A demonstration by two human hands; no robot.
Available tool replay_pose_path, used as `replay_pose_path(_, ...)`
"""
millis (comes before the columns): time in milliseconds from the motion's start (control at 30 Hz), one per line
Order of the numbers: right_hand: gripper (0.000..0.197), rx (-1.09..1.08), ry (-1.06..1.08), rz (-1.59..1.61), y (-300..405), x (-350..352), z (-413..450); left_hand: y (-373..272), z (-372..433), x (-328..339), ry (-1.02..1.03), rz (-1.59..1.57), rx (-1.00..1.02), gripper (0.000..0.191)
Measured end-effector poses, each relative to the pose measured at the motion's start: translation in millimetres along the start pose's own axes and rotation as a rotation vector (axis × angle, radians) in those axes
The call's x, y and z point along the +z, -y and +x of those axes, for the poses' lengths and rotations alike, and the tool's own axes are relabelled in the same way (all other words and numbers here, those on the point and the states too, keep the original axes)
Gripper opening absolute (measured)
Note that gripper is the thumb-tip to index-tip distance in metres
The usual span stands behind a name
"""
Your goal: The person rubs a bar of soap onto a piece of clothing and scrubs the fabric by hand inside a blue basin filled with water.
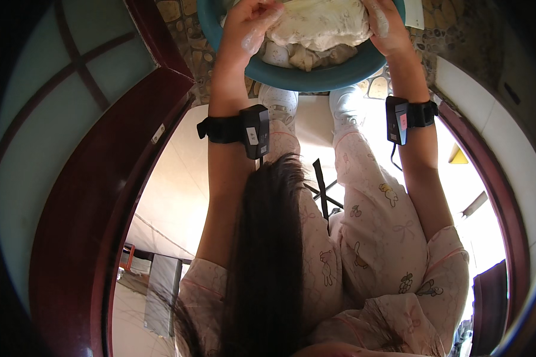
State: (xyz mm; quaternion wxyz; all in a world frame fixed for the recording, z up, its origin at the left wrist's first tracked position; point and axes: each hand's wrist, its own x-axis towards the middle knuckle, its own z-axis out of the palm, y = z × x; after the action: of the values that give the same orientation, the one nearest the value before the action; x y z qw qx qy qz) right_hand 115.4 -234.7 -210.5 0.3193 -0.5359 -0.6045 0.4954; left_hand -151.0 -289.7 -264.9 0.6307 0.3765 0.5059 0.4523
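Note:
A pale, patterned wet cloth (321,22) stretches between my two hands, over a blue plastic basin (317,80). My left hand (252,24) has its fingers curled at the cloth's left end, with suds on the skin near the wrist. At the other end, my right hand (387,29) grips the cloth's right side and also carries foam. Its fingertips run out past the top edge of the picture. More bunched wet fabric (312,58) lies lower in the basin, partly hidden under the stretched cloth.
The basin stands on a pebble-patterned floor (377,87), just beyond my white shoes (279,102). A dark red door frame (129,134) rises at left, with a pale wall (478,98) at right. Long dark hair (268,250) hangs across the lower middle of the view.

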Motion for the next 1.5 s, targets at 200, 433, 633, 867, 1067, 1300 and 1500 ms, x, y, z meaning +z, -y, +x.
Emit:
replay_pose_path(200, 0.027, 0.153, 0.451, 0.606, -33.2, -22.8, 12.4, -6.2, -2.6, -2.2, 0.02, -0.162, -0.053, 0.011)
replay_pose_path(433, 0.035, 0.269, -0.165, 0.581, -14.9, 30.7, 2.2, -23.2, -9.2, 10.4, -0.004, -0.247, -0.151, 0.015)
replay_pose_path(633, 0.029, 0.24, -0.144, 0.507, -18.5, 22.6, 1.7, -4.5, -8.8, 1.9, -0.032, -0.159, -0.274, 0.015)
replay_pose_path(867, 0.019, 0.144, -0.165, 0.299, -26.9, 20.2, -1.5, 0.6, -5.8, 4.3, -0.077, -0.335, 0.044, 0.007)
replay_pose_path(1067, 0.021, 0.166, -0.303, 0.303, -51.7, 13.4, -0.4, -1.6, -11.0, 3.1, -0.065, -0.495, 0.041, 0.005)
replay_pose_path(1300, 0.027, -0.027, -0.41, 0.027, -38.9, 20.3, 3.5, -9.8, -8.6, 16.9, -0.15, -0.26, -0.06, 0.011)
replay_pose_path(1500, 0.034, 0.335, -0.353, 0.432, -43.1, 13.5, 2.6, 24.3, -5.5, -15.2, 0.19, -0.147, -0.219, 0.015)
